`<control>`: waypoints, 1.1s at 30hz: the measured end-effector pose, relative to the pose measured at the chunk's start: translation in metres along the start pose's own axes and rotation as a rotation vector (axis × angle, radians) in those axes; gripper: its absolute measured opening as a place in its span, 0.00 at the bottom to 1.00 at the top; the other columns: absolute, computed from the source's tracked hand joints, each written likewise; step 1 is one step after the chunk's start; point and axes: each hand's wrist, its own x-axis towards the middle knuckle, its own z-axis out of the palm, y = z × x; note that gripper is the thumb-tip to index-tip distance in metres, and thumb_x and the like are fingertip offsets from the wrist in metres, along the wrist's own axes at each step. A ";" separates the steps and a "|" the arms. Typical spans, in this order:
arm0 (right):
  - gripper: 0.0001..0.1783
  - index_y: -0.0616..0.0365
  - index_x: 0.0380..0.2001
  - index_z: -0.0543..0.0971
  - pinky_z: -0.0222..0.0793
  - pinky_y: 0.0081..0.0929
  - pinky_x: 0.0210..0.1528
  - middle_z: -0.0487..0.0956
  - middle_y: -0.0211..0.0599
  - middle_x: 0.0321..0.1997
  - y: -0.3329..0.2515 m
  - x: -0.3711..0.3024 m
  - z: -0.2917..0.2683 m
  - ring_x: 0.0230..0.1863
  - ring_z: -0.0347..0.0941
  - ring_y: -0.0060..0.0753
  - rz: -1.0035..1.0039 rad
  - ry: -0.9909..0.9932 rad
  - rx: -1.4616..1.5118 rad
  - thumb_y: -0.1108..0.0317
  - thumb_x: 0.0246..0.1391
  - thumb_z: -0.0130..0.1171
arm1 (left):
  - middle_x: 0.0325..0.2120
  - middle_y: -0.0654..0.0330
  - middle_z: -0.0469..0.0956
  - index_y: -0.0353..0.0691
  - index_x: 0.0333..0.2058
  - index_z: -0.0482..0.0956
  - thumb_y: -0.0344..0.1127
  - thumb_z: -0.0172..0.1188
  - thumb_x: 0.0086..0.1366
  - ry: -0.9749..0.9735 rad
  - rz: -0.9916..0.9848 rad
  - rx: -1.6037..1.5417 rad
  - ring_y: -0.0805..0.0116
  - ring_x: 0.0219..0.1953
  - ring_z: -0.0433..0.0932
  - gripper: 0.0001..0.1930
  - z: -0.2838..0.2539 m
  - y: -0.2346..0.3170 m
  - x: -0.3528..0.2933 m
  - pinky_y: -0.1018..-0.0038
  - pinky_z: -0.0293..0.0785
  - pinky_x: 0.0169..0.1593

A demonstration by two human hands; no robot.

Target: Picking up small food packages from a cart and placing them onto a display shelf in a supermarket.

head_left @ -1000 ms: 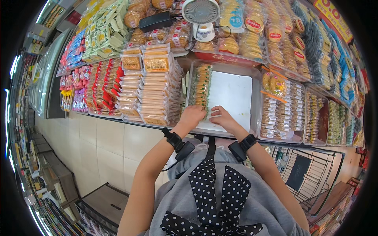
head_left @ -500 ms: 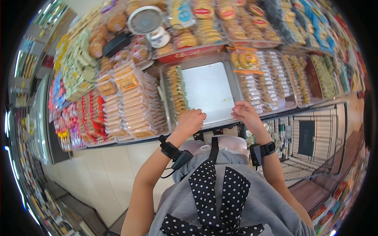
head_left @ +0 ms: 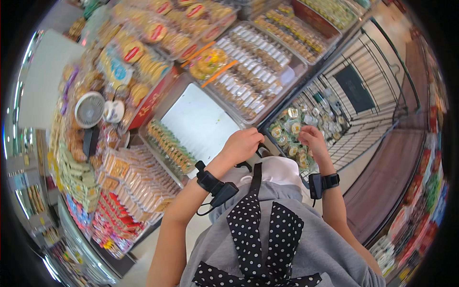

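My left hand (head_left: 243, 145) is over the near edge of a display bin, next to a steel tray (head_left: 201, 122). Its fingers are curled in, and whatever they may hold is hidden. A row of small wrapped snacks (head_left: 169, 146) stands along the tray's left side. My right hand (head_left: 313, 142) hovers over a shopping cart (head_left: 377, 98), its fingers loosely bent and apart, with nothing visible in them. Close beneath it, several small clear-wrapped packets (head_left: 291, 122) lie heaped in the cart.
Beyond the tray is a bin of white-and-brown wrapped snacks (head_left: 253, 69). Stacked packaged biscuits (head_left: 138, 172) stand to the left, near a small white fan (head_left: 90, 110). Shelves of colourful packages (head_left: 430, 191) line the far right.
My view has turned right, bringing the cart and its packets further in. Both hands have moved away from the tray toward the cart, and the right hand's fingers have bent more.
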 end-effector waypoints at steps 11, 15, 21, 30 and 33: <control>0.16 0.60 0.38 0.68 0.61 0.17 0.30 0.71 0.31 0.31 0.093 -0.013 -0.053 0.28 0.67 0.21 0.189 0.217 -0.094 0.68 0.43 0.48 | 0.21 0.57 0.69 0.37 0.28 0.71 0.27 0.50 0.45 -0.381 -0.116 -0.284 0.63 0.26 0.71 0.08 0.083 -0.015 0.032 0.73 0.67 0.31; 0.18 0.63 0.39 0.68 0.61 0.17 0.26 0.71 0.32 0.31 0.108 -0.012 -0.054 0.25 0.66 0.20 0.207 0.236 0.006 0.70 0.40 0.49 | 0.25 0.56 0.69 0.36 0.30 0.71 0.27 0.52 0.44 -0.424 -0.161 -0.274 0.65 0.26 0.71 0.10 0.110 -0.033 0.034 0.74 0.67 0.31; 0.20 0.60 0.41 0.68 0.64 0.20 0.30 0.72 0.37 0.34 0.092 0.008 -0.035 0.28 0.69 0.24 0.216 0.090 -0.121 0.71 0.38 0.50 | 0.42 0.52 0.61 0.34 0.41 0.66 0.28 0.53 0.45 -0.362 -0.278 -0.230 0.68 0.29 0.70 0.20 0.128 -0.046 0.049 0.77 0.68 0.34; 0.23 0.60 0.44 0.65 0.63 0.25 0.39 0.69 0.45 0.39 0.087 0.064 -0.012 0.37 0.68 0.32 0.137 -0.151 -0.246 0.70 0.38 0.51 | 0.48 0.50 0.56 0.36 0.47 0.60 0.30 0.54 0.45 -0.435 -0.427 -0.275 0.62 0.41 0.66 0.27 0.137 -0.063 0.073 0.75 0.63 0.43; 0.26 0.62 0.46 0.62 0.59 0.29 0.45 0.65 0.50 0.45 0.114 0.083 -0.006 0.44 0.64 0.40 -0.036 -0.149 -0.372 0.69 0.38 0.51 | 0.48 0.49 0.57 0.37 0.48 0.58 0.32 0.54 0.46 -0.439 -0.541 -0.319 0.60 0.49 0.59 0.28 0.129 -0.058 0.077 0.73 0.58 0.49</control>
